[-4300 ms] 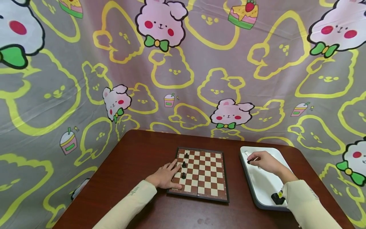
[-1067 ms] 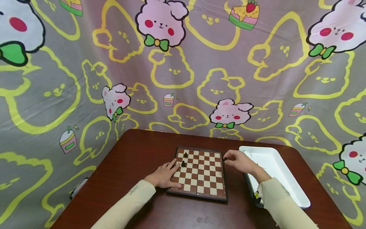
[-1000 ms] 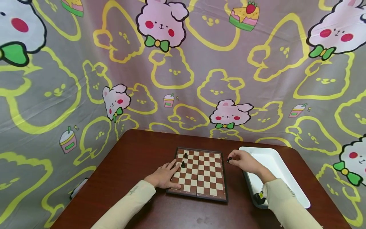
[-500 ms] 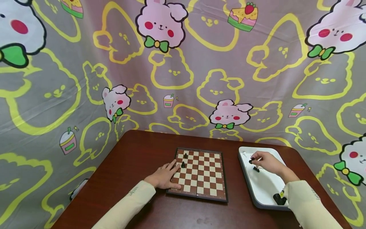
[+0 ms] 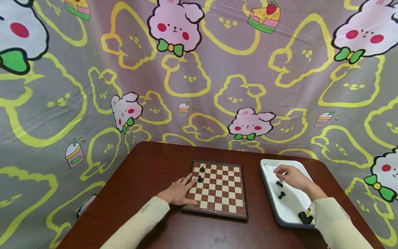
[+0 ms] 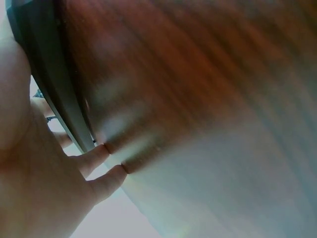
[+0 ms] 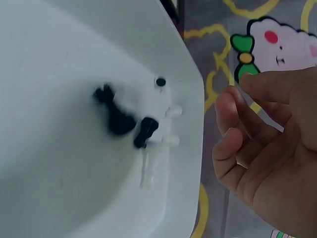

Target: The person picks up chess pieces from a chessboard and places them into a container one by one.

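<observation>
My left hand [image 5: 178, 193] lies with spread fingers on the left edge of the brown-and-cream chessboard [image 5: 228, 188]; in the left wrist view two fingertips [image 6: 116, 176] reach past the dark board edge [image 6: 64, 99] to the table. Two black chess pieces, one farther back [image 5: 202, 169] and one nearer [image 5: 199, 178], stand by those fingers. Over the white tray [image 5: 272, 204] hovers my right hand [image 5: 290, 177], fingers loosely bent and holding nothing. Black chess pieces [image 5: 279, 184] lie on their sides below it. Several white pieces [image 7: 173, 110] lie near the tray wall.
The dark red-brown table [image 5: 161, 162] carries both board and tray, with a strip of table between them. Patterned cloth [image 5: 211, 103] hangs behind and along both sides. A black wrist camera [image 5: 304, 218] sits under the right cuff, over the tray's near end.
The nearest of three black pieces left the board. My right hand carried a black piece from beside the board into the tray and let go. My left hand stayed put.
</observation>
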Demonstrator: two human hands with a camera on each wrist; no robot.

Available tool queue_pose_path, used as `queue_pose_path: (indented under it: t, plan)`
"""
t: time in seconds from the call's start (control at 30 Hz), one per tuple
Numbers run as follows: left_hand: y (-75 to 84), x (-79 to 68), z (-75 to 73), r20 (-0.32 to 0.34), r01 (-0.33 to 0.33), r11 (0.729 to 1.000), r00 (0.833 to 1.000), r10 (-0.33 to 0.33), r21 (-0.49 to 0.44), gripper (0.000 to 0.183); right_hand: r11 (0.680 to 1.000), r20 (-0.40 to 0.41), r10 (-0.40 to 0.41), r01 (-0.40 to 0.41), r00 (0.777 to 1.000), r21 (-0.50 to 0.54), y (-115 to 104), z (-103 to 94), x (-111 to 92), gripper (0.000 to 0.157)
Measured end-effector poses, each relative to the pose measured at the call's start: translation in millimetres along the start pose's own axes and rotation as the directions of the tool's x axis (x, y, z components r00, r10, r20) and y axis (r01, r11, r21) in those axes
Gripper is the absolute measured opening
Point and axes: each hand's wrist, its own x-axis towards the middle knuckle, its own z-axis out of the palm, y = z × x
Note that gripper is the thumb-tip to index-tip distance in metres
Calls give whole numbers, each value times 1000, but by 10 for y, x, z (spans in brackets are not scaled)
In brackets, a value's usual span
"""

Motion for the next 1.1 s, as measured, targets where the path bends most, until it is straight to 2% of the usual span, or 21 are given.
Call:
queue_pose_path:
  t: [0.23, 0.4, 0.6, 0.87, 1.1]
  plan:
    - [-6, 2, 12, -2, 2, 1000, 1000, -2, -14, 98, 998, -5, -44, 44, 999, -35, -243, 149, 100, 12]
    - [-15, 5, 15, -1, -3, 1000, 1000, 3, -17, 98, 996, 22, -68, 69, 997, -64, -489, 334, 204, 8]
    - [-10, 4, 10, 2, 4, 1000, 1000, -4, -28, 97, 993, 90, -99, 105, 991, -59, -757, 725, 324, 9]
    - [-4, -7, 28, -9, 6, 999, 1000, -7, -31, 97, 975, 175, -214, 220, 961, -16, -980, 1319, 500, 9]
    - [-2, 0, 16, -9, 18, 1000, 1000, -19, -26, 97, 974, 204, -227, 228, 952, 20, -1172, 1645, 683, 22]
